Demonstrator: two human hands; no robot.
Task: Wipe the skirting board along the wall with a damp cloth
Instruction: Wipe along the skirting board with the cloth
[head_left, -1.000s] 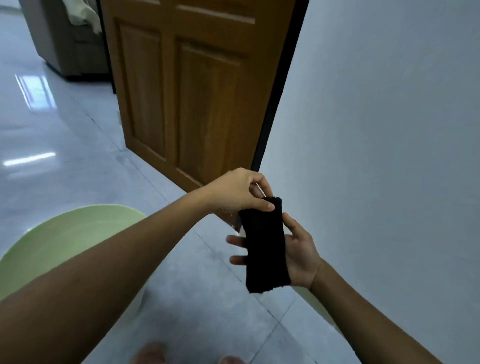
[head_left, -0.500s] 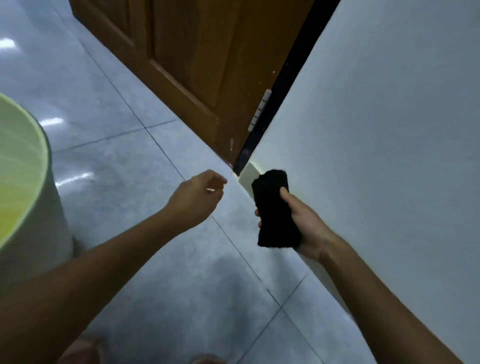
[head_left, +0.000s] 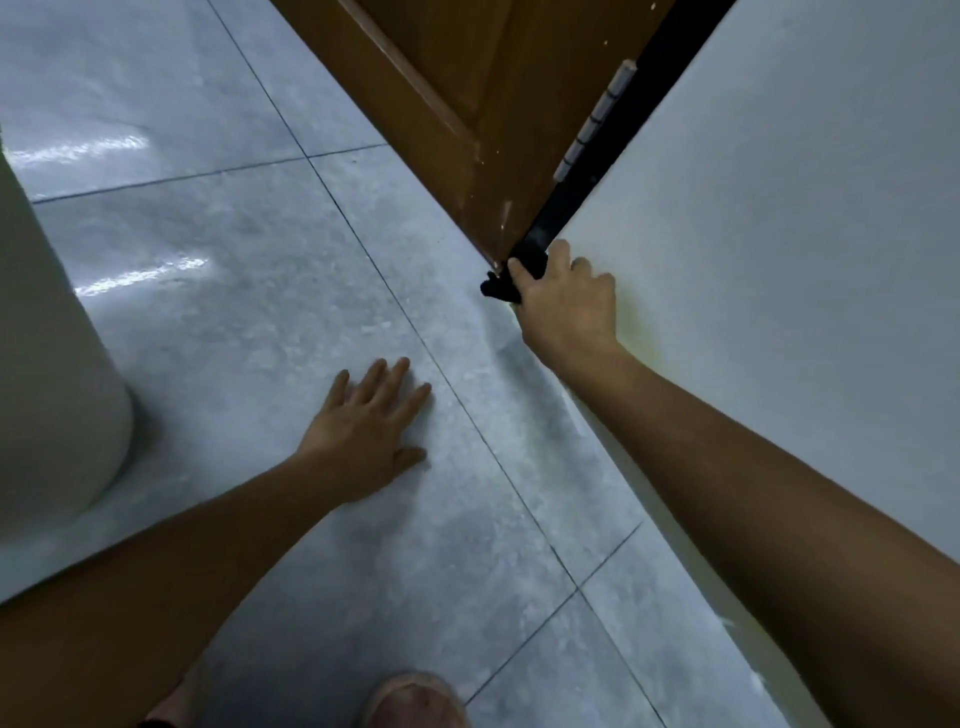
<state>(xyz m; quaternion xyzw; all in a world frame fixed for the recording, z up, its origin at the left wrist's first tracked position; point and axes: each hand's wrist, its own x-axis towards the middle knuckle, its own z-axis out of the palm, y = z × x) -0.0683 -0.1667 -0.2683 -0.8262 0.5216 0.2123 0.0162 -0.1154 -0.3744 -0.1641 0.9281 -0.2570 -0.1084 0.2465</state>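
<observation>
My right hand (head_left: 566, 301) grips a black cloth (head_left: 501, 287) and holds it down at the foot of the white wall (head_left: 779, 234), right by the door hinge corner. Most of the cloth is hidden under the hand. A pale skirting board (head_left: 696, 566) runs along the bottom of the wall toward me, partly covered by my right forearm. Flat on the grey tiled floor (head_left: 234, 291), my left hand (head_left: 366, 431) rests with its fingers spread, a little left of and nearer than the cloth.
An open brown wooden door (head_left: 467, 93) stands beyond the cloth, with a black frame edge (head_left: 608, 135) and hinge beside the wall. A large pale bucket (head_left: 47, 364) stands on the floor at the left. My foot (head_left: 415, 701) shows at the bottom.
I have bent lower. My right hand carried the cloth down to the base of the wall by the door. My left hand opened and came down flat on the floor.
</observation>
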